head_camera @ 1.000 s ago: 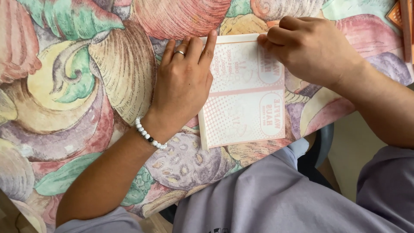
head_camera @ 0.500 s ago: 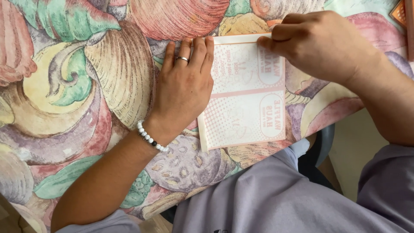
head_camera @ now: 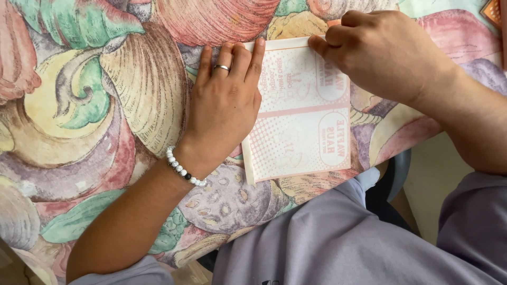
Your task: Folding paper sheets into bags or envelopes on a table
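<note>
A folded white paper sheet with pink print (head_camera: 303, 134) lies flat on a table covered by a cloth patterned with large shells and leaves (head_camera: 95, 105). My left hand (head_camera: 224, 105), wearing a ring and a white bead bracelet, presses flat on the sheet's left edge with fingers together. My right hand (head_camera: 383, 53) is curled, its fingertips pushing down on the sheet's top edge near the right corner.
My lap in grey clothing (head_camera: 343, 243) fills the lower right, with a dark chair edge (head_camera: 393, 179) beside it. An orange-brown object (head_camera: 494, 10) peeks in at the top right corner. The patterned cloth spreads out to the left.
My right hand's fingertips have slid slightly along the sheet's top edge. My left hand has stayed pressed on the left edge. The paper has not shifted.
</note>
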